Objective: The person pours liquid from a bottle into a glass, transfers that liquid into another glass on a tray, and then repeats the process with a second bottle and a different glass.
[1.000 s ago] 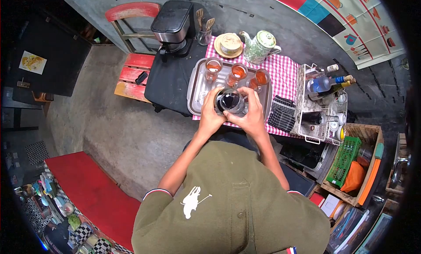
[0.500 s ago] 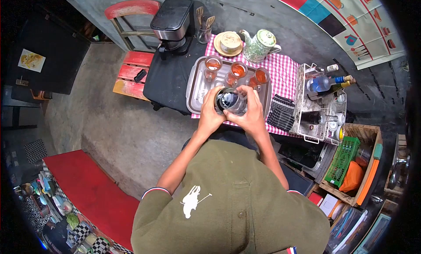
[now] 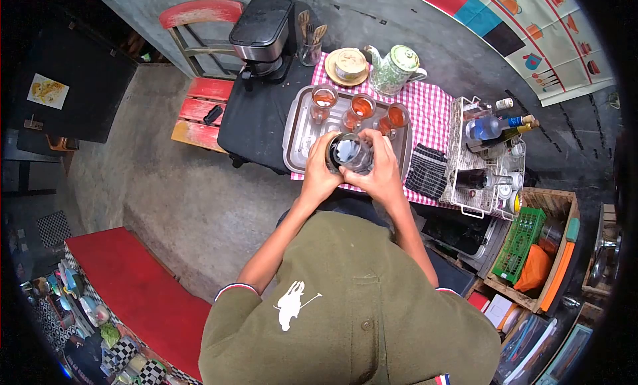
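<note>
A clear glass jar [image 3: 361,160] with a dark, shiny round top is held up between my two hands, over the near edge of the tray. My left hand [image 3: 320,169] curls around its dark-topped side. Around the clear side wrap the fingers of my right hand [image 3: 380,166], with the thumb across the front. Just beyond the jar, three glass mugs of reddish-brown drink stand on the metal tray [image 3: 297,136]: a left mug [image 3: 323,100], a middle mug [image 3: 361,107] and a right mug [image 3: 397,116].
Behind the tray are a green patterned teapot [image 3: 395,69], a lidded cup on a saucer [image 3: 347,66] and a coffee maker [image 3: 263,33]. To the right lie a dark folded cloth [image 3: 426,170] and a white wire rack [image 3: 458,142] with bottles. A wooden crate [image 3: 557,200] sits lower right.
Both hands keep the same hold on the jar in the same place. Only the reflection on its dark top has shifted, with a slight tilt.
</note>
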`<state>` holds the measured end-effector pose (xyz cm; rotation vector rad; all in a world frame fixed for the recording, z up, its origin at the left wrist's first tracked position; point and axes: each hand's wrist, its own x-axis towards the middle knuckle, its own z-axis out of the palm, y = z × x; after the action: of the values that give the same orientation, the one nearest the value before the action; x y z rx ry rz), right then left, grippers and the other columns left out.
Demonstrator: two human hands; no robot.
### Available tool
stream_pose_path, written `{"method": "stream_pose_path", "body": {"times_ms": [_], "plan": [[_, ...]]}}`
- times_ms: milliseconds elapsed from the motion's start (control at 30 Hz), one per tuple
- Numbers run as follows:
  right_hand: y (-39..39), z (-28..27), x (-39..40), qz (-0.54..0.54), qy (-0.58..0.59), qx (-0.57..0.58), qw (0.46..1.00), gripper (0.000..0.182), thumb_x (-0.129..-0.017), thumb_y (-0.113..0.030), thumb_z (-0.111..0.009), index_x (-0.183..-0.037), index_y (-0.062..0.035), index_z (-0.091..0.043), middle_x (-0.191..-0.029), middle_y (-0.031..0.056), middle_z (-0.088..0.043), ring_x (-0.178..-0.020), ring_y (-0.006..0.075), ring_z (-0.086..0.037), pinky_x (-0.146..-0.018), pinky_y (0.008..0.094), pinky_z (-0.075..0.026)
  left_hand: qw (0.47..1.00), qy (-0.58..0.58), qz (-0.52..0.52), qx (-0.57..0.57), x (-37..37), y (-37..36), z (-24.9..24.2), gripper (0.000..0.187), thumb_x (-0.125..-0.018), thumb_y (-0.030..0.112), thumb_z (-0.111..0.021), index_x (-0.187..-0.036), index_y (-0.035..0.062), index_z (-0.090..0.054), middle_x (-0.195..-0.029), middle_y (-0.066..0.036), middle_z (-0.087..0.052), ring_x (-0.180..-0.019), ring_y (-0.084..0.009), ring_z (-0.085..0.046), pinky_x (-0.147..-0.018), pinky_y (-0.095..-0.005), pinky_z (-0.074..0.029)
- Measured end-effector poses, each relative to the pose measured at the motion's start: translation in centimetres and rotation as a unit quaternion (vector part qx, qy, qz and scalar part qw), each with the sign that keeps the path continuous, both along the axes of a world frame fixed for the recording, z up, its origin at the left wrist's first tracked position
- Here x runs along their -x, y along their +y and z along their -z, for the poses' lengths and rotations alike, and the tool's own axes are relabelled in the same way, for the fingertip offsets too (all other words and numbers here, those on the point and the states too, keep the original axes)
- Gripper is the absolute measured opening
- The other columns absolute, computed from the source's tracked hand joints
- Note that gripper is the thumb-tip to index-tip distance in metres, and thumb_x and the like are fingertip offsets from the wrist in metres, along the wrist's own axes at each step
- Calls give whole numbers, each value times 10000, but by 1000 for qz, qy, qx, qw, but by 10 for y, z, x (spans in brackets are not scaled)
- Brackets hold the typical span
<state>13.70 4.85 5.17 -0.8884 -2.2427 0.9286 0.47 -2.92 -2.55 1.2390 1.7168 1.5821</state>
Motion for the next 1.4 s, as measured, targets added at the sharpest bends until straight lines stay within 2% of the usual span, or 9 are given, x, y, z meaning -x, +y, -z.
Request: {"method": "stream_pose_path", "body": {"times_ms": [533,1400], "plan": [[6,-1,0,-11,-3,-15,1000,674,-627,-220,-832,-1192,-1,-536,-1102,174,-613,-1035,362,-573,-931,453,-460,1000,-1,-3,-12,0,3,1,722,-615,-11,-727,-1308,31,-526,-1263,-173,-603,-1223,-368,-559,-1061,-424,-420],[9,2,-2,-8,-2,-23,1000,674,-614,-220,-832,-1184,-3,-546,-1068,159,-610,-992,330,-590,-898,428,-476,1000,-15,0,-5,-4,5,-2,695,-643,-20,-699,-1314,24,-521,-1243,-186,-607,-1206,-371,-576,-1054,-423,-435]]}}
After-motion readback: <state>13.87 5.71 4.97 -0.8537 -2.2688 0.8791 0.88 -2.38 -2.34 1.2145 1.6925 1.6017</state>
